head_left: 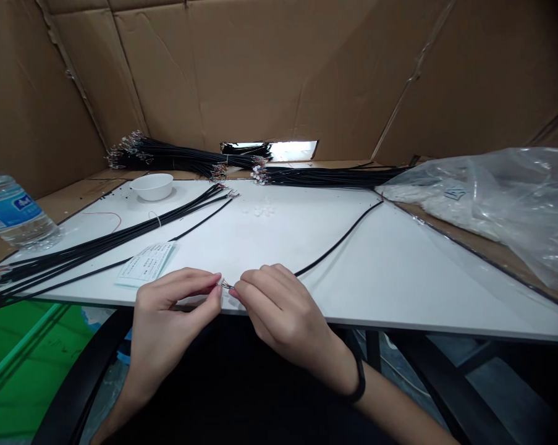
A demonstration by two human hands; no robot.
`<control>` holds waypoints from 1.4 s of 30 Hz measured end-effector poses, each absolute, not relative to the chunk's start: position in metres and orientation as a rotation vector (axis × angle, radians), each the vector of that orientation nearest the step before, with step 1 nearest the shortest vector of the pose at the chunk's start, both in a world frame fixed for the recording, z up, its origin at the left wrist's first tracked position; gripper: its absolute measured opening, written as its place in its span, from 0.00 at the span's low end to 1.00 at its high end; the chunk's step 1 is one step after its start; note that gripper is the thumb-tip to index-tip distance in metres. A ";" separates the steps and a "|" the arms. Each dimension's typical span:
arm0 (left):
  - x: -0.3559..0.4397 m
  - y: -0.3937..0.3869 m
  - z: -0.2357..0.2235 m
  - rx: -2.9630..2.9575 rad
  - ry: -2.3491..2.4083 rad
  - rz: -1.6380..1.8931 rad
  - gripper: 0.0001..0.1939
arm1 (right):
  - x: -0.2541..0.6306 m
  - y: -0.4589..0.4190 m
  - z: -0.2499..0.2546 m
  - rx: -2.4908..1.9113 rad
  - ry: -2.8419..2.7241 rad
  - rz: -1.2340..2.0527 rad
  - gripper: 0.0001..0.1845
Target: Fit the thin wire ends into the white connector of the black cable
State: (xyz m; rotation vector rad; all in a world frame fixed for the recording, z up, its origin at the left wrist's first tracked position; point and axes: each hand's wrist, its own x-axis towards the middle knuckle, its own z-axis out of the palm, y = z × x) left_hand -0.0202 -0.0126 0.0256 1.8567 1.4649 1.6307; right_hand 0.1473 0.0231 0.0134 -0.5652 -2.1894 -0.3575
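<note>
Between thumb and forefinger, my left hand (177,309) pinches a small white connector (221,281) above the table's front edge. Thin coloured wires (227,285) run from the connector to my right hand (283,306), which is closed on the wire end of a black cable (341,247). That cable comes out behind my right hand and curves away to the back right. My right fingers hide where the wires leave the black sheath. A printed paper label (146,264) lies just beyond my left hand.
Left on the white table (427,272) lie loose black cables (116,238), near a white bowl (152,186) and a water bottle (16,210). Small white pieces (260,209) sit mid-table. Cable bundles (186,156) line the cardboard wall (279,74). A clear plastic bag (501,191) stands right.
</note>
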 end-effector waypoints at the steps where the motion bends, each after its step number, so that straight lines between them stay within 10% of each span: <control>1: -0.020 -0.013 0.026 1.860 1.470 1.628 0.05 | 0.147 0.023 0.013 -0.558 -2.195 -0.374 0.15; 42: -0.019 -0.016 0.030 1.504 1.382 1.602 0.10 | 0.146 0.023 0.011 -0.529 -2.124 -0.206 0.12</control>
